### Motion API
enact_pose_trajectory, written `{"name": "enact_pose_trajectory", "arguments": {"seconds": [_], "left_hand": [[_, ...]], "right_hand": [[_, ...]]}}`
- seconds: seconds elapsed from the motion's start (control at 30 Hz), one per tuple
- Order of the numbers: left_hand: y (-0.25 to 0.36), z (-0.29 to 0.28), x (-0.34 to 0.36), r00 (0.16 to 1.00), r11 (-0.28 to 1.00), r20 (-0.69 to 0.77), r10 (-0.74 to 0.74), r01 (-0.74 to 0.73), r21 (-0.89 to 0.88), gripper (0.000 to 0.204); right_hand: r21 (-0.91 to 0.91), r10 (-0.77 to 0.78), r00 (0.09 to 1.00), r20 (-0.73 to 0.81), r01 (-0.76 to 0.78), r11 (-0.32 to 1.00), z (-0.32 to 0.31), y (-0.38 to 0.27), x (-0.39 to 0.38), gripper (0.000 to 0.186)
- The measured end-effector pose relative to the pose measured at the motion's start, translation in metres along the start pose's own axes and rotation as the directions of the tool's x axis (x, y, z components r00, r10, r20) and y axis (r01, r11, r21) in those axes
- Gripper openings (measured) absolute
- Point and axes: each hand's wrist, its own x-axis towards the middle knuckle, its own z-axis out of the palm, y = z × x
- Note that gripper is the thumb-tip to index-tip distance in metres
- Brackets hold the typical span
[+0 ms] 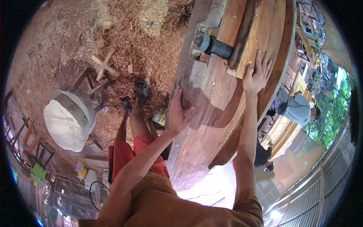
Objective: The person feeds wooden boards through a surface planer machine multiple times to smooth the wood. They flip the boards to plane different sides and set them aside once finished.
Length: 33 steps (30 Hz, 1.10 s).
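My right hand (257, 76) lies on the near end of a brown wooden plank (266, 32), its fingers stretched forward and apart. The plank rests on a long, worn wooden bench top (198, 128). Against the left edge of that bench top my left hand (179, 115) is flat, fingers extended and thumb apart, holding nothing. Beyond my hands, a dark cylindrical roller (221, 48) with a round metal end (201, 41) is set into the bench top. It runs up to the plank's left side; the rest of it is hidden.
Wood shavings (151, 49) cover the floor at left, with a cross-shaped wood piece (105, 67) and offcuts. A large pale block (70, 117) stands left of my legs. At right, one person (297, 108) in a grey shirt and another (262, 154) in dark clothing are near stacked boards (278, 142).
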Motion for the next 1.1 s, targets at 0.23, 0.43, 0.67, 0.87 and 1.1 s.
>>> {"name": "enact_pose_trajectory", "arguments": {"seconds": [0.23, 0.43, 0.67, 0.87, 1.1], "left_hand": [[-0.003, 0.002, 0.001, 1.0, 1.0, 0.006, 0.004, -0.004, 0.003, 0.085], [-0.002, -0.001, 0.002, 1.0, 1.0, 0.009, 0.005, -0.005, 0.004, 0.084], [0.0, -0.002, 0.001, 1.0, 1.0, 0.014, -0.012, 0.013, -0.021, 0.085], [-0.001, 0.001, 0.0, 1.0, 1.0, 0.013, -0.009, 0.01, -0.019, 0.085], [-0.005, 0.001, -0.001, 1.0, 1.0, -0.012, 0.012, -0.013, -0.026, 0.084]], "right_hand": [[-0.014, -0.004, 1.0, 0.009, 0.004, 1.0, 0.002, 0.005, 0.011, 0.061], [-0.031, 0.016, 0.999, 0.036, -0.015, 0.999, 0.003, 0.0, 0.021, 0.063], [0.015, 0.031, 0.999, 0.035, -0.032, 0.999, 0.008, 0.003, 0.033, 0.06], [0.017, 0.046, 0.998, 0.052, -0.047, 0.999, 0.009, 0.009, 0.042, 0.061], [0.01, 0.057, 0.996, 0.068, -0.058, 0.998, 0.012, 0.003, 0.055, 0.061]]}}
